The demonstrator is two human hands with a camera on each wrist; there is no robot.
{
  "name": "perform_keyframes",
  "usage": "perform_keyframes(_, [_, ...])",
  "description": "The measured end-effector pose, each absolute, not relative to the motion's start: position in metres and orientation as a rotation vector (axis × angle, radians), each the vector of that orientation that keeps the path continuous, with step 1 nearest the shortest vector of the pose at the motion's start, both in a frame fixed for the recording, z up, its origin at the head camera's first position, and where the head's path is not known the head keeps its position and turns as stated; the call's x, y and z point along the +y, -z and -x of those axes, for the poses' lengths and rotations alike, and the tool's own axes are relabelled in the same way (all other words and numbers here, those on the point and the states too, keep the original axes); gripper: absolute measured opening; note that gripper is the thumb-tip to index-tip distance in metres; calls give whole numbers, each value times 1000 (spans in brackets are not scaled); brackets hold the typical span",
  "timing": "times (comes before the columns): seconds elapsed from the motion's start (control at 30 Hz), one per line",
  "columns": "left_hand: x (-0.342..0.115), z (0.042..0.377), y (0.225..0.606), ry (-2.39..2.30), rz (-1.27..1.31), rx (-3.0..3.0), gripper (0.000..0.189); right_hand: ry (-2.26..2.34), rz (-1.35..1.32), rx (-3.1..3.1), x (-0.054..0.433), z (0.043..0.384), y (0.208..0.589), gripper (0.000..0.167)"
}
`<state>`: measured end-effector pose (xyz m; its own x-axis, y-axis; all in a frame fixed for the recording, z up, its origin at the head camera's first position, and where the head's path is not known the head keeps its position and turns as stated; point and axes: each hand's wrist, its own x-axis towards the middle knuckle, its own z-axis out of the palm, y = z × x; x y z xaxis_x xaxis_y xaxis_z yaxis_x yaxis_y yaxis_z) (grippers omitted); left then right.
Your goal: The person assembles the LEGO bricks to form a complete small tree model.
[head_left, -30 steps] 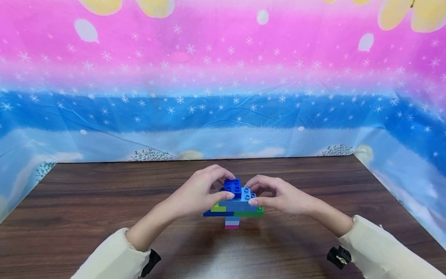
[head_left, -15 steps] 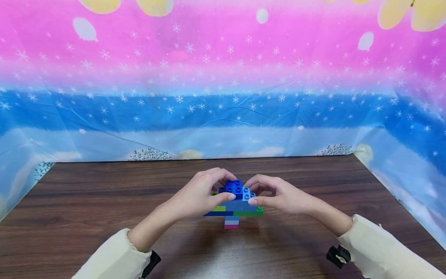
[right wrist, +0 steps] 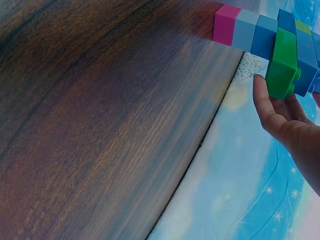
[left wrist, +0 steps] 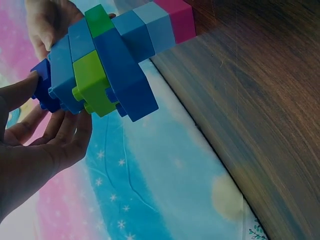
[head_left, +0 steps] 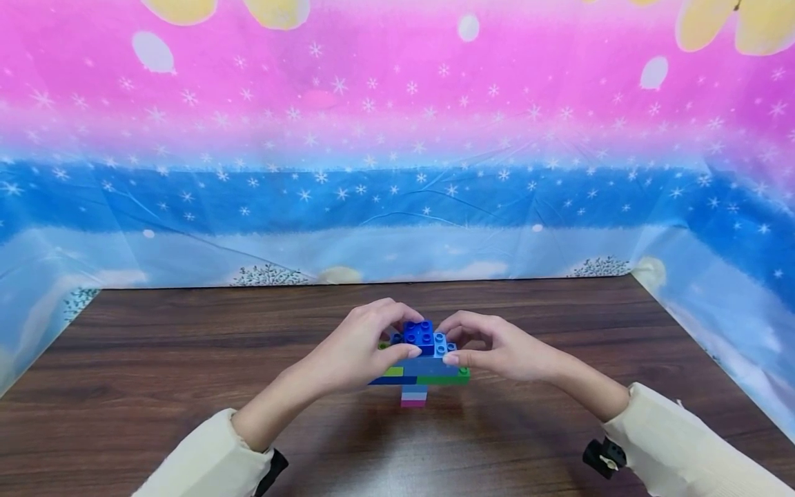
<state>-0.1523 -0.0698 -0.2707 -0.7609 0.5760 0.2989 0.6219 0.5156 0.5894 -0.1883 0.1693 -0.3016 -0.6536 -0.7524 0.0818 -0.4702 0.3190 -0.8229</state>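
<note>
A stack of toy building bricks stands upright on the table, narrow below and wide above. On its top is a dark blue brick [head_left: 419,337], pinched between thumb and fingers of my left hand [head_left: 350,348]. Beneath it lies a light blue brick [head_left: 428,366], whose right end my right hand [head_left: 506,350] holds between thumb and fingers. Lower come a lime brick [left wrist: 93,82], a long blue brick [left wrist: 127,75] and a green brick [right wrist: 282,62]. The column ends in a pink brick [right wrist: 226,25] at the bottom. My left fingertips are partly hidden behind the top brick.
The brown wooden table [head_left: 155,359] spreads around the stack. A printed cloth [head_left: 397,193] with snowflakes rises behind the back edge and along both sides. Black wrist straps [head_left: 604,457] sit by the cream sleeves.
The dark blue brick and my left hand have shifted slightly to the right across the top of the stack. My right hand has stayed in place.
</note>
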Motion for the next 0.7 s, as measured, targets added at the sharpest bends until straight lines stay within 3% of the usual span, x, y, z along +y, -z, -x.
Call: perform_keyframes(0.7, [-68,151,271,1081,1015,-2680,28,1256,1087,2281,169,188,301,28])
